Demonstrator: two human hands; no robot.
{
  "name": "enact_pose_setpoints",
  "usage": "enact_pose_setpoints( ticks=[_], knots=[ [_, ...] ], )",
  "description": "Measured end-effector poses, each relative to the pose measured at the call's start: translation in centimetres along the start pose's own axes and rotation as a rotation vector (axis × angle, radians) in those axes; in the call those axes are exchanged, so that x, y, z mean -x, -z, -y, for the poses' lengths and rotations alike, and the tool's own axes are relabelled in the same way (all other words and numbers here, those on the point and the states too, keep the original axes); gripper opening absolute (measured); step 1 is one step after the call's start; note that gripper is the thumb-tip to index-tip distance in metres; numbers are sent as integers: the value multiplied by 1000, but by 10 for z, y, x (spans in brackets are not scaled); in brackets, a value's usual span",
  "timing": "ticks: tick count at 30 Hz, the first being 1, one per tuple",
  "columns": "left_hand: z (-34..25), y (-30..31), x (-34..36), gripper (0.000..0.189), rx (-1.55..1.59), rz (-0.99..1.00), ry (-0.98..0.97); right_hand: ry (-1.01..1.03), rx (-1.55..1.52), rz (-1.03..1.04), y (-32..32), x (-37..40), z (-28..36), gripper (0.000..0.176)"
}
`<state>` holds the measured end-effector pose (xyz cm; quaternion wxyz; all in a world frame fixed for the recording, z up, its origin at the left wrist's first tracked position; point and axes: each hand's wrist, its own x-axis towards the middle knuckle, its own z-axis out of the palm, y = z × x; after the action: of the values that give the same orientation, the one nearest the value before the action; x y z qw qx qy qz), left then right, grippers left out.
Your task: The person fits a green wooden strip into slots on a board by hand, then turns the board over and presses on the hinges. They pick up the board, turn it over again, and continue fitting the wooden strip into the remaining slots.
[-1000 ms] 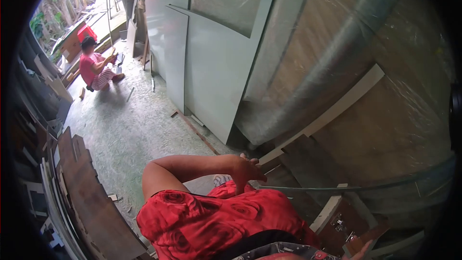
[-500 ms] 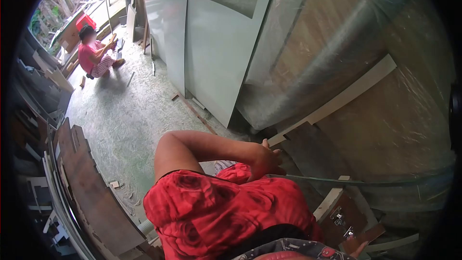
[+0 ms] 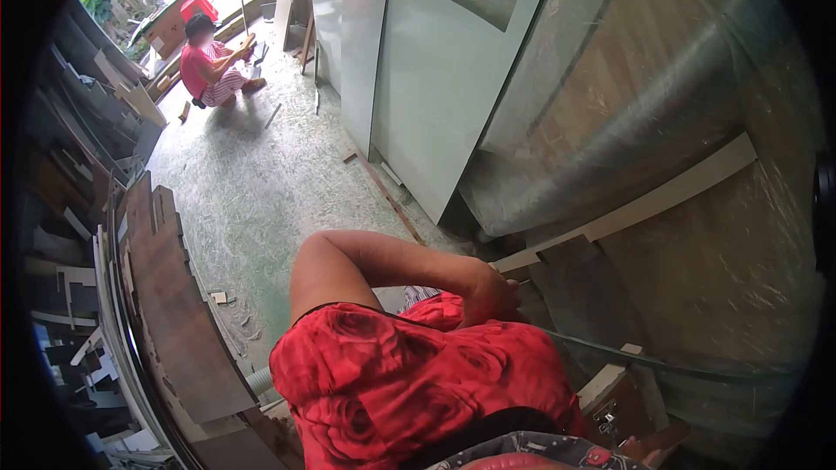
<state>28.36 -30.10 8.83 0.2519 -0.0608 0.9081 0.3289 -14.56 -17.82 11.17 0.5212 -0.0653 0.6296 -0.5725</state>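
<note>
My left hand (image 3: 495, 289) is at the middle of the view, its fingers curled in at the near end of a long, pale wooden strip (image 3: 666, 198). The strip slants up to the right across plastic-covered boards, and my wrist hides part of its lower end. At the bottom right, only a little of my right hand (image 3: 634, 444) shows, close to a reddish-brown piece of wood (image 3: 664, 440); most of its fingers are hidden. Just above it is a brown board with shiny metal hinges (image 3: 607, 419). A dark grey sheet (image 3: 585, 283) leans below the strip.
Large grey-green panels (image 3: 444, 78) lean upright ahead. Brown boards (image 3: 178, 305) and stacked offcuts line the left side. A glass-like edge (image 3: 670, 361) crosses at right. Farther off, a co-worker (image 3: 213, 65) squats on the dusty floor (image 3: 261, 183), holding something.
The view has turned, so the panels and co-worker appear farther right. The raised finger of my left hand has folded down. Less of my right hand shows now.
</note>
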Motion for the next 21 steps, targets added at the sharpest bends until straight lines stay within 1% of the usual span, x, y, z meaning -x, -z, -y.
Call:
enact_pose_setpoints(
  ticks=[2,3,5,6,8,9,10,12,14,15,16,17,18,19,20,21],
  knots=[
    [-9,1,-2,103,-15,-152,68,15,7,-20,0,-3,1,49],
    [-4,-2,-7,103,-13,-152,70,21,10,-30,-1,-3,1,49],
    [9,-11,-18,95,-169,-605,195,32,15,-54,0,-2,2,49],
    [10,-8,-16,95,-170,-601,193,39,14,-70,2,-2,1,49],
    [12,5,-10,96,-106,-500,350,63,0,-115,9,4,0,49],
    [16,5,-10,97,-67,-490,330,85,-18,-151,16,11,0,49],
    [20,2,-12,97,-96,-474,286,112,-46,-204,29,23,-2,49],
    [23,0,-22,97,-32,-484,284,178,-127,-362,66,67,-13,49],
    [24,2,-30,93,-50,-419,287,239,-232,-565,99,137,-39,49],
    [25,4,-35,93,-60,-428,256,168,-407,10,186,124,-60,46],
    [26,9,-41,92,-69,-433,220,134,-237,-181,175,139,-54,54],
    [25,14,-48,92,-93,-426,192,298,-153,-418,157,146,-65,58],
    [21,20,-56,92,-117,-418,163,360,-24,-659,141,158,-66,60],
    [16,23,-64,93,-121,-405,124,331,11,-586,153,172,-71,60],
    [12,26,-72,93,-121,-390,90,333,60,-628,166,182,-84,60],
    [8,28,-83,88,-123,-417,39,330,73,-722,141,198,-79,57]
  ],
)
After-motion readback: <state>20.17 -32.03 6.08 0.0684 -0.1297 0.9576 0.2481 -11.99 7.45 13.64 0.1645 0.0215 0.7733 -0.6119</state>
